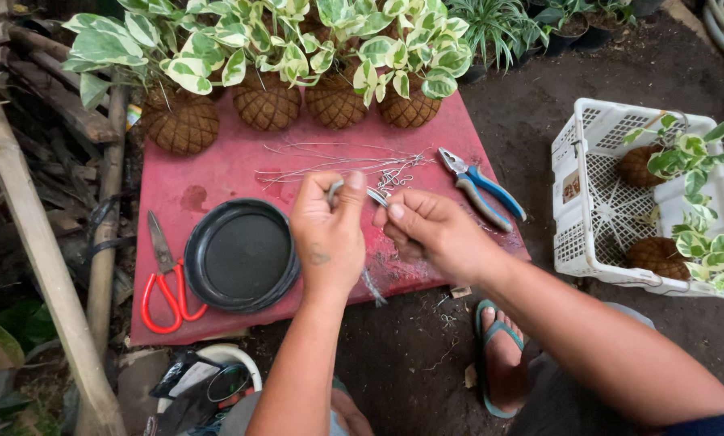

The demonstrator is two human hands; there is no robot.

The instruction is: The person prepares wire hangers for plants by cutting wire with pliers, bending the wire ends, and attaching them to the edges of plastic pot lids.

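Left hand (328, 234) and right hand (426, 230) both pinching one bent wire (376, 196), beyond the grip four coir-ball plants (265, 101), white crate (588, 202) to its right holding two more.

The wire (376, 196) is mostly hidden inside both fists, its shape too thin to tell. At lower left, the dark clutter (205, 387) is cut by the frame's bottom edge. The crate (588, 218) runs off the right edge.

Thin grey metal wire (376, 196); glossy black plastic saucer (242, 255); matt red board (200, 182).
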